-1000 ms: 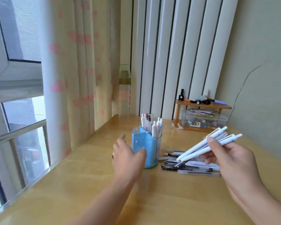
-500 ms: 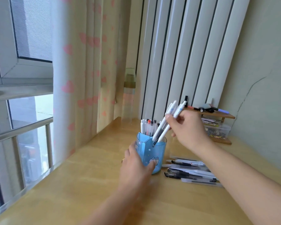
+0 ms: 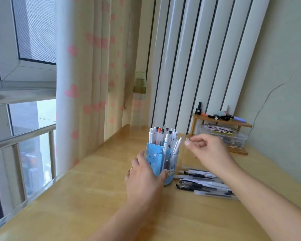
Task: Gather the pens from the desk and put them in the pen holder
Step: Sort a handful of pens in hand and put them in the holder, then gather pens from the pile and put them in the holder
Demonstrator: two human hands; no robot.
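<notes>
Pens [image 3: 163, 136] stand upright and packed together in a blue pen holder [image 3: 157, 159] near the middle of the wooden desk [image 3: 76, 197]. The left hand [image 3: 144, 178] wraps around the holder's near side, thumb against its right face, gripping it. The right hand [image 3: 207, 150] hovers just right of the holder's rim with fingers loosely curled and nothing held; its fingertips are close to the top of a white pen [image 3: 177, 145] leaning out of the holder. Just right of the holder's base, a loose pile of pens [image 3: 203, 185] lies flat on the desk, partly under the right forearm. Behind and right of the holder, against the wall, sits a small wooden shelf [image 3: 221, 120] over a clear box [image 3: 222, 136]. Left of the holder the desk runs bare to its edge beside a heart-patterned curtain [image 3: 87, 75] and a window [image 3: 21, 119]. In front of the holder, bare wood stretches toward the viewer.
</notes>
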